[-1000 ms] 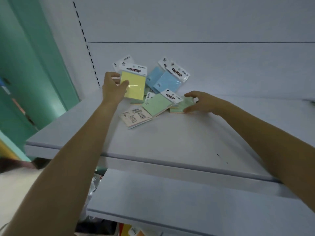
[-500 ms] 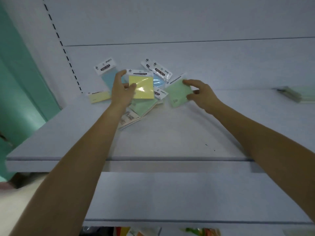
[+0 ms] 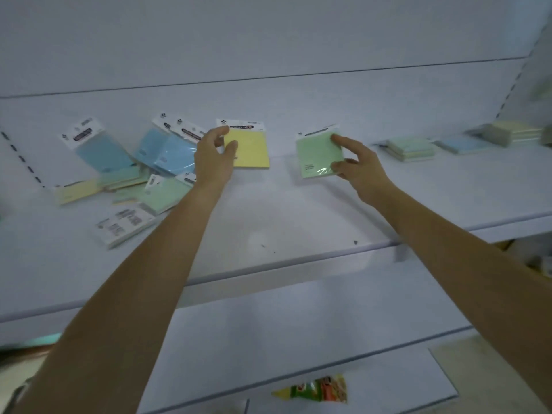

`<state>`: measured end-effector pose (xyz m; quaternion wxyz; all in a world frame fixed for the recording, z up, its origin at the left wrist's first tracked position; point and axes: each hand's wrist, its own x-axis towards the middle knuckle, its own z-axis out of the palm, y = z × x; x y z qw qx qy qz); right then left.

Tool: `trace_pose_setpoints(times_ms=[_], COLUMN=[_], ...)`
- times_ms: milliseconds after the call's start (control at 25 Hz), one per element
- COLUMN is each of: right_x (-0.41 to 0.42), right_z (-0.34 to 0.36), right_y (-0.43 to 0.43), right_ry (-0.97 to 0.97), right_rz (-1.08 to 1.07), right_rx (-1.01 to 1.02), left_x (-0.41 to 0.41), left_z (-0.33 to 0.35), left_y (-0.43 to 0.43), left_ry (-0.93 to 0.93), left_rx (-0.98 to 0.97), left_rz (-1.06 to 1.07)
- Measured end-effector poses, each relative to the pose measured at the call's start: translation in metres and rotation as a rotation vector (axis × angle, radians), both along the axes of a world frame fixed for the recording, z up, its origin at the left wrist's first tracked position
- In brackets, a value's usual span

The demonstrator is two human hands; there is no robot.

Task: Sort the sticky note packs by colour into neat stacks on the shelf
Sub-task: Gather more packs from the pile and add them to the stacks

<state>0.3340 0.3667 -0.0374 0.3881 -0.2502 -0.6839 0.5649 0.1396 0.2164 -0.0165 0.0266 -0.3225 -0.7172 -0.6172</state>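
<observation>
While the left grip (image 3: 213, 162) is pinching a yellow pack (image 3: 251, 150), the right grip (image 3: 358, 168) is pinching a green pack (image 3: 316, 156). Stacks (image 3: 410, 149) are lying rightward.

Legible: "STICKY NOTE", light letters on the dark band of the white header card (image 3: 242, 127) of the yellow pack (image 3: 249, 150).
Blue packs (image 3: 167, 153): similar dark bands on headers, lettering blurred, not readable.
Green pack (image 3: 318, 155): small print lines at lower left, too small to read.
Face-down pack (image 3: 124, 225): barcodes and print, unreadable.
Snack packet (image 3: 313, 389): print unreadable.
</observation>
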Motion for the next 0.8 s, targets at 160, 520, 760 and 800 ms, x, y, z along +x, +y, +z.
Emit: trace_pose_setpoints(times_ms=[160, 520, 760, 800], right_x=[0.073, 0.213, 0.186, 0.173], right_z=[0.001, 0.004, 0.008, 0.008], right_y=[0.043, 0.164, 0.234, 0.242], right_ry=[0.003, 0.002, -0.008, -0.024], right_rz=[-0.016, -0.046, -0.014, -0.005], right_rx=[0.007, -0.071, -0.144, -0.139], left_x=[0.063, 0.196, 0.195, 0.189], left_z=[-0.003, -0.004, -0.003, -0.004], left_y=[0.059, 0.182, 0.225, 0.231], left_ry=[-0.01, -0.052, -0.06, -0.06], left_rx=[0.036, 0.054, 0.042, 0.046], left_rz=[-0.054, -0.055, 0.029, 0.037])
